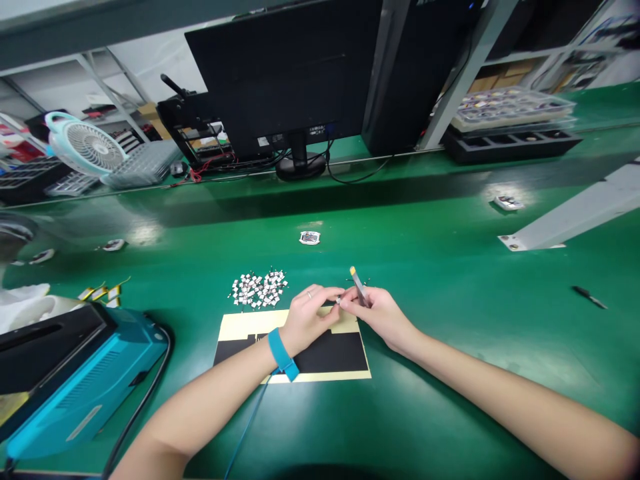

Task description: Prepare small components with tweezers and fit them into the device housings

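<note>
My left hand (311,319), with a ring and a blue wrist strap (283,353), pinches a tiny white-and-dark component (339,300) between its fingertips. My right hand (377,313) meets it there, its fingers closed round a pair of tweezers (358,283) whose yellow-marked end points up and away. Thumb and fingertip of the right hand touch the small component too. Beneath both hands lies a pale yellow sheet (237,325) with black adhesive pieces (340,352). A pile of small white components with dark leads (260,289) sits just beyond the left hand.
A small white-framed device part (310,238) lies further back, with similar ones to both sides. A blue machine (95,380) with a black cable stands at left. A monitor (285,73), fan (87,147), metal post (575,207) and black pen (590,297) surround the green bench.
</note>
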Tool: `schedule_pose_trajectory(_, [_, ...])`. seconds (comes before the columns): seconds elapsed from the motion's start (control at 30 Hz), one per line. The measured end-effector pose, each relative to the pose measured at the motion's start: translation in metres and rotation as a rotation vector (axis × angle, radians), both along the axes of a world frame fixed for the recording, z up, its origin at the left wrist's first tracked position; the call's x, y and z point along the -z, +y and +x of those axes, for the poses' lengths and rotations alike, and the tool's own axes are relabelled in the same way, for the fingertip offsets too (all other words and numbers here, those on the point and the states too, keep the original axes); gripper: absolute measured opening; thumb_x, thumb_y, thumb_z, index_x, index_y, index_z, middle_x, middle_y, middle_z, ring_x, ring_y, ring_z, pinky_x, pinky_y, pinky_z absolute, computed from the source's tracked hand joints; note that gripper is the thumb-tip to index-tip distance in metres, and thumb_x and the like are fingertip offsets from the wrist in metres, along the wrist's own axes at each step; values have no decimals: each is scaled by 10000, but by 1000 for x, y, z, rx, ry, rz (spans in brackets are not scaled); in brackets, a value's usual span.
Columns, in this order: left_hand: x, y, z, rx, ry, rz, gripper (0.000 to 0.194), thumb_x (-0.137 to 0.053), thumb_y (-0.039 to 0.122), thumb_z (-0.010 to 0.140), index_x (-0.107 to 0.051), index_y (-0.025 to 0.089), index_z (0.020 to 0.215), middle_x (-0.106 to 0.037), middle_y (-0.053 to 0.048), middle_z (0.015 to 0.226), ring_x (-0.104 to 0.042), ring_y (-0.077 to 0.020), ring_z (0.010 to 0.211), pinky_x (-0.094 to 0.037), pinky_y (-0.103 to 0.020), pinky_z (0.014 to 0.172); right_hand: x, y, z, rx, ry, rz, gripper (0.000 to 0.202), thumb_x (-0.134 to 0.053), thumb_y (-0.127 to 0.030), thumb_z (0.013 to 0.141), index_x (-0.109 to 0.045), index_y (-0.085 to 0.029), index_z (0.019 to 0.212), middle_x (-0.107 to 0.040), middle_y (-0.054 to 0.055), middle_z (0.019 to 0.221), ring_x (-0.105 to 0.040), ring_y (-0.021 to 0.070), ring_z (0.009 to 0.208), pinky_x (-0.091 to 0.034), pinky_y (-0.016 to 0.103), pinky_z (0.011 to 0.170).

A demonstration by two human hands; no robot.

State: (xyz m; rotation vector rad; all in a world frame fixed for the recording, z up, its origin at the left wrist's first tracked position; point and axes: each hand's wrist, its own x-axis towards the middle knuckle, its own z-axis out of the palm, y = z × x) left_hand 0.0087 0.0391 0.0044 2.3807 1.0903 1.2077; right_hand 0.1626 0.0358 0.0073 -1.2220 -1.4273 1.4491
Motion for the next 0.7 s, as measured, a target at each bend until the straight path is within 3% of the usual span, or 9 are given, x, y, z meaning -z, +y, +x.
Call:
schedule_pose_trajectory(0.43, [2,-1,0,39,-34,33,209,-571,115,718,-547,161,921,-648,-21,729,-586,-112,691,-481,-215,650,2,-1,-3,36,30,0,129,-578,-240,634,-536,-154,547,-564,12,646,-510,143,658,-368,259,627])
schedule_pose_trajectory(0.7, [-1,-2,0,35,-73,33,250,-589,117,702,-523,174,935,-666,-13,720,-606,-123,712,-486,-230,688,-3,-1,2,12,145,-58,322,-643,-289,633,-373,-160,514,-574,8,683,-525,120,658,-391,251,642])
